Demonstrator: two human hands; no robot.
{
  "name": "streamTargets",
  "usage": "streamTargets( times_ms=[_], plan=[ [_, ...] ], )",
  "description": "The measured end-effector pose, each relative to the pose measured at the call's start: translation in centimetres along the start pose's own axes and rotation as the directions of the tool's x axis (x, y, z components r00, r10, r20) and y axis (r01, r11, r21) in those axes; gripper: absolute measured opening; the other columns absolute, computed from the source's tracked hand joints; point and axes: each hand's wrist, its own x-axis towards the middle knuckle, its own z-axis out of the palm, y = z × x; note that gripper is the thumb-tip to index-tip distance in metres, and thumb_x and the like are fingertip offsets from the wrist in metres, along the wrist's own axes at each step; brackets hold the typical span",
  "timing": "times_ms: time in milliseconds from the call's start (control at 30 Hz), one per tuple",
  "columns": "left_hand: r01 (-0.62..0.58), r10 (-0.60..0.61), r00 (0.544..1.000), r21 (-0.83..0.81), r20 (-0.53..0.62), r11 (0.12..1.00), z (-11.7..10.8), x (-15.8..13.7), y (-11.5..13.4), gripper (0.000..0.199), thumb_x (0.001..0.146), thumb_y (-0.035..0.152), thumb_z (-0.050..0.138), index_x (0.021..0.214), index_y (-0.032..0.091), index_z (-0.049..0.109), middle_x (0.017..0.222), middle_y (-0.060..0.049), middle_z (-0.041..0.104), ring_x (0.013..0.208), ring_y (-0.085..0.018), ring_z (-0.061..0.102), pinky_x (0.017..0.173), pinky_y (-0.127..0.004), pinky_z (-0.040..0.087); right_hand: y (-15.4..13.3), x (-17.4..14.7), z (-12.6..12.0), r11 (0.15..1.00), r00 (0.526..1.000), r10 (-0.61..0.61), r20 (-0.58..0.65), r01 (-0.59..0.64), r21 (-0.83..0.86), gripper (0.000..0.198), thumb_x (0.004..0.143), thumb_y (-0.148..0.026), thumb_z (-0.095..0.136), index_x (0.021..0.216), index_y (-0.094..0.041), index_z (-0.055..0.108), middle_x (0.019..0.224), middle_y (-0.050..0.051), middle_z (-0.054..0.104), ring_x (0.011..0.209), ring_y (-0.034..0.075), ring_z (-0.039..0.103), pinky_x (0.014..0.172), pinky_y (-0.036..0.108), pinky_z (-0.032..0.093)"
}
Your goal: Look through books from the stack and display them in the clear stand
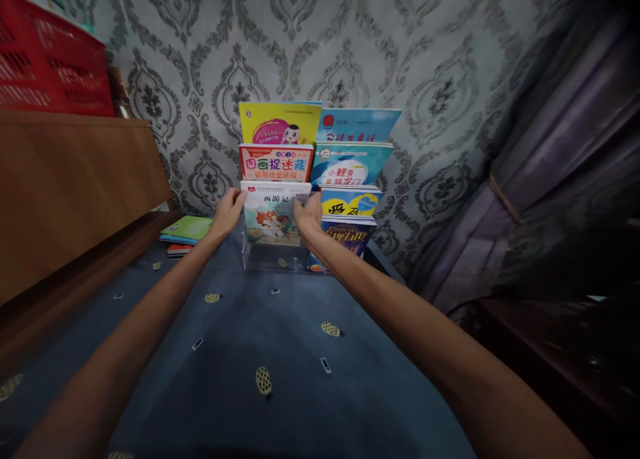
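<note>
Left hand [229, 213] and right hand [309, 216] held white book [271, 224] between them, one at each side edge.
White book was near upright at front of clear rack [245, 251], left column, below red book [276, 163] and yellow book [267, 120]; couldn't tell if seated. Right-column books [350, 175] stood just beside right hand.

The left arm [145, 322] and right arm [395, 302], both bare, stretch forward. The left hand [228, 212] curls its fingers toward the right hand [309, 213], which pinches level with it, apart.
</note>
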Motion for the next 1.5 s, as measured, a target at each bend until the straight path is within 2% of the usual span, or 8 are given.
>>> streamTargets(
  times_ms=[67, 133, 333, 467, 700, 833, 1167, 1500],
  plan=[
    [0.007, -0.014, 0.995, 0.076, 0.097, 0.997, 0.3, -1.1, -0.4, 0.043, 0.098, 0.052, 0.037, 0.090, 0.017, 0.062, 0.086, -0.007, 0.069, 0.083, -0.022, 0.064, 0.078, -0.032, 0.050, 0.3, -0.7, 0.1, 1.000, 1.000, -0.015, -0.003, 0.015, -0.023, 0.027, 0.082, -0.018, 0.051, 0.108, -0.015, 0.047, 0.111, 0.019, 0.062, 0.110, 0.033, 0.059, 0.100, 0.049, 0.044],
    [0.022, -0.036, 0.992, 0.109, 0.124, 0.994, 0.7, -1.4, -0.5, 0.041, 0.097, 0.048, 0.038, 0.089, 0.017, 0.064, 0.085, -0.007, 0.071, 0.081, -0.023, 0.064, 0.077, -0.032, 0.050, 0.5, -1.2, 0.2, 0.998, 1.000, -0.029, -0.009, 0.029, -0.053, 0.023, 0.084, -0.017, 0.048, 0.106, -0.017, 0.047, 0.109, 0.018, 0.062, 0.108, 0.033, 0.058, 0.098, 0.049, 0.045],
    [0.096, -0.113, 0.991, 0.204, 0.074, 0.974, 1.7, -0.4, -0.4, 0.039, 0.098, 0.043, 0.039, 0.084, 0.017, 0.063, 0.091, -0.012, 0.072, 0.091, -0.028, 0.066, 0.085, -0.036, 0.048, 0.3, -0.7, 0.3, 0.991, 1.000, -0.023, 0.003, 0.023, -0.132, 0.019, 0.087, -0.013, 0.042, 0.103, -0.018, 0.051, 0.102, 0.015, 0.064, 0.103, 0.031, 0.061, 0.095, 0.049, 0.047],
    [0.119, -0.134, 0.990, 0.244, 0.047, 0.963, 2.1, -0.6, -0.2, 0.039, 0.099, 0.042, 0.036, 0.089, 0.016, 0.064, 0.100, -0.017, 0.072, 0.103, -0.031, 0.066, 0.092, -0.040, 0.046, 0.7, -0.5, 0.4, 0.986, 0.999, -0.029, 0.031, 0.034, -0.165, 0.025, 0.086, -0.012, 0.042, 0.108, -0.014, 0.054, 0.106, 0.018, 0.066, 0.105, 0.033, 0.062, 0.095, 0.049, 0.048],
    [0.090, -0.104, 0.993, 0.225, 0.049, 0.970, 2.1, -1.5, -0.2, 0.045, 0.100, 0.044, 0.030, 0.105, 0.016, 0.065, 0.110, -0.015, 0.072, 0.109, -0.029, 0.065, 0.096, -0.037, 0.046, 3.0, -2.1, 0.7, 0.977, 0.981, -0.191, 0.035, 0.194, -0.086, 0.053, 0.082, -0.014, 0.044, 0.134, -0.005, 0.047, 0.128, 0.023, 0.061, 0.121, 0.033, 0.058, 0.107, 0.050, 0.044],
    [0.089, -0.099, 0.994, 0.203, 0.041, 0.975, 2.2, -1.6, -0.2, 0.045, 0.100, 0.044, 0.030, 0.109, 0.016, 0.065, 0.111, -0.014, 0.072, 0.109, -0.029, 0.064, 0.096, -0.037, 0.046, 3.8, -2.9, 0.3, 0.975, 0.978, -0.198, 0.069, 0.203, -0.088, 0.063, 0.082, -0.015, 0.044, 0.143, 0.000, 0.040, 0.139, 0.026, 0.055, 0.130, 0.034, 0.053, 0.113, 0.051, 0.039],
    [0.110, -0.118, 0.992, 0.194, 0.032, 0.975, 2.2, -1.6, -0.2, 0.041, 0.099, 0.045, 0.033, 0.095, 0.017, 0.063, 0.103, -0.017, 0.072, 0.104, -0.032, 0.066, 0.095, -0.042, 0.046, 5.8, -4.7, 0.1, 0.971, 0.967, -0.233, 0.105, 0.238, -0.032, 0.069, 0.079, -0.013, 0.046, 0.147, -0.004, 0.040, 0.143, 0.023, 0.054, 0.135, 0.033, 0.050, 0.116, 0.054, 0.036],
    [0.072, -0.081, 0.995, 0.149, 0.053, 0.986, 1.9, -1.7, -0.5, 0.035, 0.098, 0.044, 0.040, 0.087, 0.020, 0.062, 0.093, -0.012, 0.073, 0.097, -0.028, 0.066, 0.089, -0.037, 0.049, 6.0, -4.1, -0.1, 0.975, 0.969, -0.218, 0.116, 0.220, -0.006, 0.064, 0.076, -0.016, 0.047, 0.140, -0.008, 0.048, 0.139, 0.021, 0.057, 0.133, 0.033, 0.051, 0.115, 0.054, 0.036]
  ],
)
